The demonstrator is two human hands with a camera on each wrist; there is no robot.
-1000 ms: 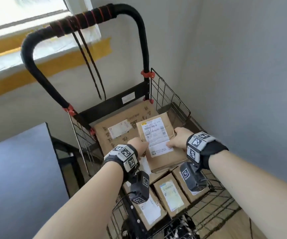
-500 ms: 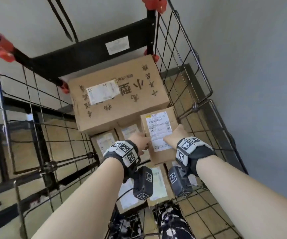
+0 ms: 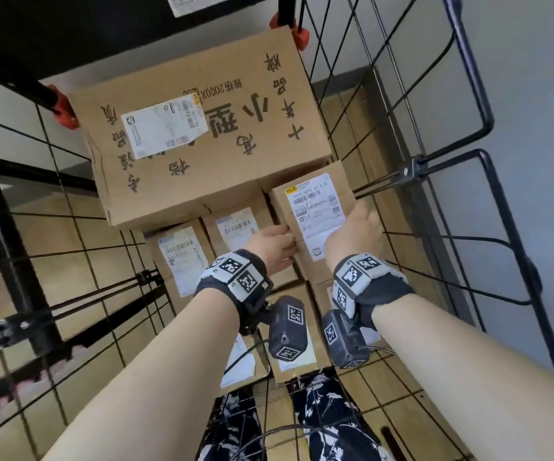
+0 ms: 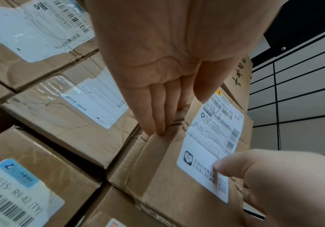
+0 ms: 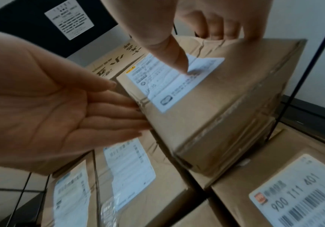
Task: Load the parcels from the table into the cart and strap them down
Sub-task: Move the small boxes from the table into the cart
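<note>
The cart (image 3: 452,104) holds all the parcels. The big box (image 3: 235,168) lies at its back edge, against the back panel (image 3: 102,24), atop lower parcels. The small box (image 3: 315,214) sits before the big box, by the cart's right wall, on top of the lower layer. The left hand (image 3: 274,246) is at its left side, the right hand (image 3: 355,234) at its right. Two parcels (image 3: 182,257) lie left of it, lower down; more lie toward the front edge.
</note>
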